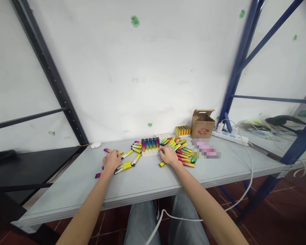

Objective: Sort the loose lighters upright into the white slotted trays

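Observation:
Several metallic lighters stand upright in a row in a white slotted tray, their colours running from purple to blue and yellow. My left hand rests with bent fingers on a lighter left of the tray; more purple and yellow lighters lie around and under it. My right hand is at the tray's right end, fingers curled together, and whatever they hold is hidden. Beside that hand spreads a pile of yellow, red and green lighters.
Behind the pile are another white tray and a block of upright orange-yellow lighters. An open cardboard box stands near a power strip with white cables. A white case sits at the back left of the table.

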